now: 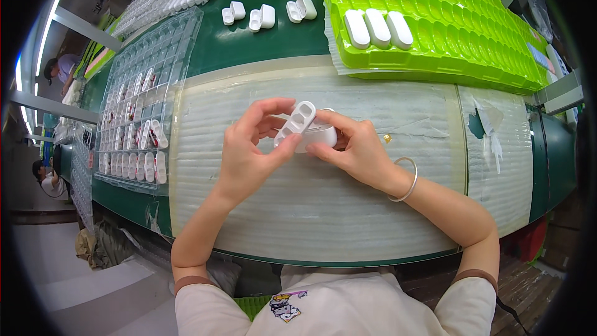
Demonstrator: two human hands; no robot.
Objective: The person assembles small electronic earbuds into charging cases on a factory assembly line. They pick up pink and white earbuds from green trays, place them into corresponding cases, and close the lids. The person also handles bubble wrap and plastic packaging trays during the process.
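My left hand (250, 144) pinches a white earbud-case insert (301, 117), an oblong piece with rounded hollows in it, between thumb and fingers. Close beside it, my right hand (359, 149) grips a rounded white earbud case (323, 138) with the thumb in front and the fingers behind. The two pieces are near each other over the foam-covered work mat (323, 211); whether they touch I cannot tell. Part of the case is hidden by the insert and my fingers.
Several open white cases, one of them here (262, 18), stand beyond the mat. A bright green tray (448, 65) at the far right carries three closed cases (377, 28). On the left, a clear tray (177, 40) holds rows of white inserts (161, 168). Other people sit far left.
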